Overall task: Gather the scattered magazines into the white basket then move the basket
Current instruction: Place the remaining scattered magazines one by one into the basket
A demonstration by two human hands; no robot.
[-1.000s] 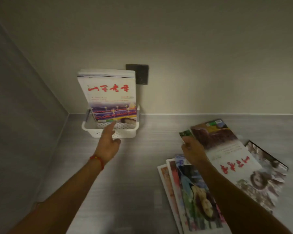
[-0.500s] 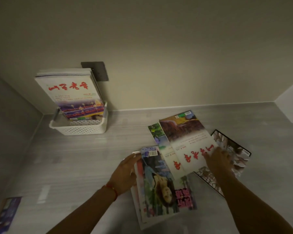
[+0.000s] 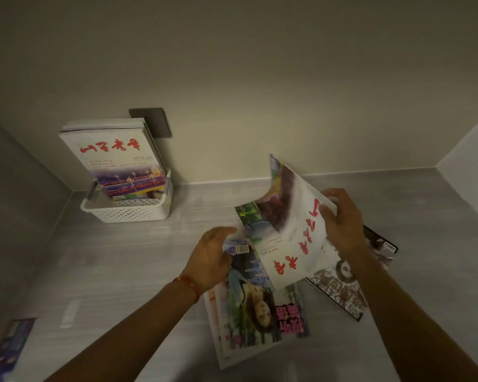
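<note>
The white basket [image 3: 130, 212] stands at the back left against the wall, with magazines [image 3: 116, 158] upright in it. My right hand [image 3: 339, 219] grips the right edge of a white magazine with red characters [image 3: 290, 235] and tilts it up off the pile. My left hand [image 3: 213, 255] rests at the left edge of the pile, fingers spread, touching the magazines. Under them lie a magazine with a girl on its cover [image 3: 257, 301], a green-covered one [image 3: 248, 216] and a black-and-white one [image 3: 345, 290].
A dark wall plate [image 3: 155, 121] sits behind the basket. A purple booklet [image 3: 10, 346] lies at the grey surface's near left edge. Walls close the left, back and right sides.
My left hand left the basket and came to the pile. My right hand has taken the white magazine's edge and lifted it off the pile.
</note>
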